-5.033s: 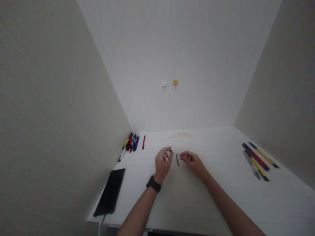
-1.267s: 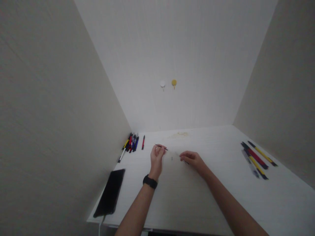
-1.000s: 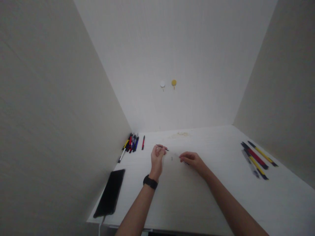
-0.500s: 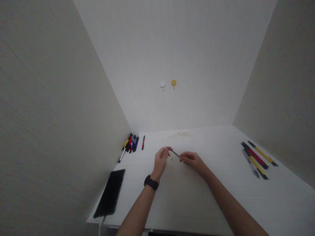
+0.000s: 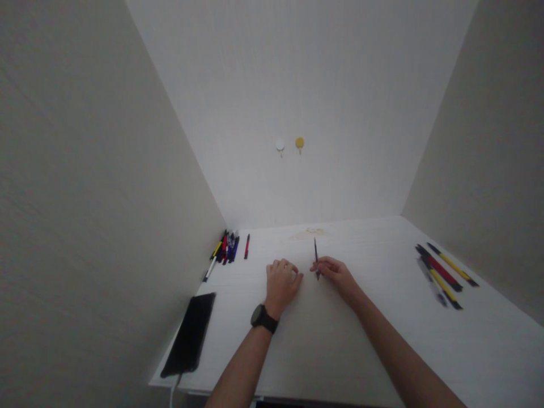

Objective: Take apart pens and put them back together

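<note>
In the middle of the white table, my right hand (image 5: 334,273) is closed in a pinch on a thin dark pen refill (image 5: 315,249). The refill stands nearly upright, its upper end pointing away from me and its lower tip showing beneath the fingers. My left hand (image 5: 281,284) rests palm down on the table just to the left, with a black watch (image 5: 264,319) on the wrist. Its thumb and forefinger curl together over the tabletop. Whatever lies between them is too small and too hidden to make out.
Several pens (image 5: 227,247) lie piled at the back left, with a red pen (image 5: 247,246) beside them. A black tablet-like device (image 5: 189,334) with a white cable (image 5: 174,391) is at the front left. Several pens (image 5: 442,268) lie at right. Walls enclose the table.
My left hand has let go of the refill's far end and come down onto the table, covering the spot of a small piece. My right hand has turned the refill from slanting to nearly upright.
</note>
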`<state>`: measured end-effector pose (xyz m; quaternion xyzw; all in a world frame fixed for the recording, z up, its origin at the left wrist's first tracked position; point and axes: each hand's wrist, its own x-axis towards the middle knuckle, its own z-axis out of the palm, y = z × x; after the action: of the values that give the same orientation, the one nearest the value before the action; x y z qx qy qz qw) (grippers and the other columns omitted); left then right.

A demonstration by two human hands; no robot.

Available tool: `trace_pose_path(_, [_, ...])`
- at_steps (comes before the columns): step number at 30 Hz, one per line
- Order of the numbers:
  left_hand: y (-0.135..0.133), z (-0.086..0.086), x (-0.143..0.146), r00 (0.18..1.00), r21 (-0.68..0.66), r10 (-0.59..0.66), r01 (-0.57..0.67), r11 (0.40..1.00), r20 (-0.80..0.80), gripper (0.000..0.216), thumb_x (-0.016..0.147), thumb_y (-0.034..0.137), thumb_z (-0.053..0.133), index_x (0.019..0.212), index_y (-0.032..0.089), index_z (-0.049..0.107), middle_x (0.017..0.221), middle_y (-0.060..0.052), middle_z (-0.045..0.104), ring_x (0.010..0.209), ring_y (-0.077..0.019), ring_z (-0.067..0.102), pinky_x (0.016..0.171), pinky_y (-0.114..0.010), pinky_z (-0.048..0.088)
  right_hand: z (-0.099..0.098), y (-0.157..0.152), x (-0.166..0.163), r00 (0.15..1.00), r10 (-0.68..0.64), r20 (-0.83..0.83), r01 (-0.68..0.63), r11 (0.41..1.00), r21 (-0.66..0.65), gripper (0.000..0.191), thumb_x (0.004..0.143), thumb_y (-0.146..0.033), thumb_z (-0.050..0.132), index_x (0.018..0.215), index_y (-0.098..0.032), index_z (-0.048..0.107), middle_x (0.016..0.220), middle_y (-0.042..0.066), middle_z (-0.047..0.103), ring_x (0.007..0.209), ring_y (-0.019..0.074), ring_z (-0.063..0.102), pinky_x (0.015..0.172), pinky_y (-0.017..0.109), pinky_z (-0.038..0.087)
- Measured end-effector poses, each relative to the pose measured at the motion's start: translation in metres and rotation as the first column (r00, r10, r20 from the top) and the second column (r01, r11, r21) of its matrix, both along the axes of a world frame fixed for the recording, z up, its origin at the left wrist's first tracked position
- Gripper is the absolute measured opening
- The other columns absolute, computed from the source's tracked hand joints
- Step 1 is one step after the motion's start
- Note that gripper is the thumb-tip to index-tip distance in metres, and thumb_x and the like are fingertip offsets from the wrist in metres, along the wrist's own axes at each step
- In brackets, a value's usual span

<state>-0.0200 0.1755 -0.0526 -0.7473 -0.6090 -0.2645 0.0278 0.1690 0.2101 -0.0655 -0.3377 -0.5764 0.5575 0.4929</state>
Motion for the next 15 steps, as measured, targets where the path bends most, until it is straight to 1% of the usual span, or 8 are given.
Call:
trace_pose_path(3, [0.000, 0.000, 0.000, 0.999, -0.043, -0.003, 0.001, 0.999, -0.049, 0.011, 0.085, 0.030, 0.059, 0.088, 0.021, 0.063, 0.095, -0.006, 0.062, 0.095, -0.0236, 0.050, 0.082, -0.039, 0.031, -0.002, 0.002, 0.000, 1.000, 0.015, 0.011, -0.015, 1.000, -0.002, 0.034, 0.075, -0.050, 0.066, 0.089, -0.018, 0.065, 0.086, 0.009, 0.073, 0.082, 0.0210, 0.065, 0.079, 0.034, 0.046])
trace_pose_path(6, [0.001, -0.002, -0.002, 0.998, -0.067, -0.029, 0.025, 0.997, -0.059, 0.009, 0.089, 0.025, 0.054, 0.089, 0.022, 0.062, 0.092, -0.004, 0.063, 0.092, -0.0212, 0.051, 0.081, -0.038, 0.030, -0.002, 0.002, 0.000, 0.999, 0.023, 0.032, -0.023, 1.000, 0.009, 0.035, 0.074, -0.051, 0.065, 0.088, -0.018, 0.065, 0.086, 0.009, 0.073, 0.082, 0.0216, 0.065, 0.078, 0.035, 0.046])
trace_pose_path(9, [0.004, -0.007, -0.003, 0.996, -0.077, -0.070, 0.066, 0.995, -0.047, 0.010, 0.091, 0.022, 0.051, 0.091, 0.022, 0.061, 0.091, -0.003, 0.063, 0.091, -0.0200, 0.053, 0.082, -0.037, 0.030, 0.001, 0.001, 0.000, 0.998, 0.023, 0.053, -0.024, 1.000, 0.017, 0.034, 0.075, -0.050, 0.064, 0.088, -0.019, 0.065, 0.087, 0.008, 0.073, 0.083, 0.0216, 0.065, 0.078, 0.035, 0.046])
trace_pose_path(12, [0.006, -0.012, -0.003, 0.994, -0.092, -0.110, 0.108, 0.990, -0.021, 0.014, 0.090, 0.015, 0.050, 0.098, 0.022, 0.060, 0.094, -0.002, 0.064, 0.092, -0.0192, 0.054, 0.082, -0.036, 0.031, 0.001, 0.000, 0.000, 0.998, 0.018, 0.057, -0.019, 1.000, 0.016, 0.032, 0.076, -0.049, 0.064, 0.088, -0.019, 0.064, 0.086, 0.008, 0.073, 0.082, 0.0212, 0.065, 0.078, 0.035, 0.046])
trace_pose_path(15, [0.007, -0.014, -0.005, 0.994, -0.068, -0.109, 0.108, 0.992, -0.003, 0.019, 0.089, 0.010, 0.049, 0.099, 0.022, 0.061, 0.095, -0.003, 0.063, 0.094, -0.0191, 0.053, 0.081, -0.034, 0.032, 0.000, 0.001, -0.001, 0.999, 0.011, 0.044, -0.011, 1.000, 0.006, 0.032, 0.075, -0.049, 0.065, 0.088, -0.019, 0.063, 0.086, 0.008, 0.073, 0.082, 0.0212, 0.065, 0.077, 0.034, 0.046])
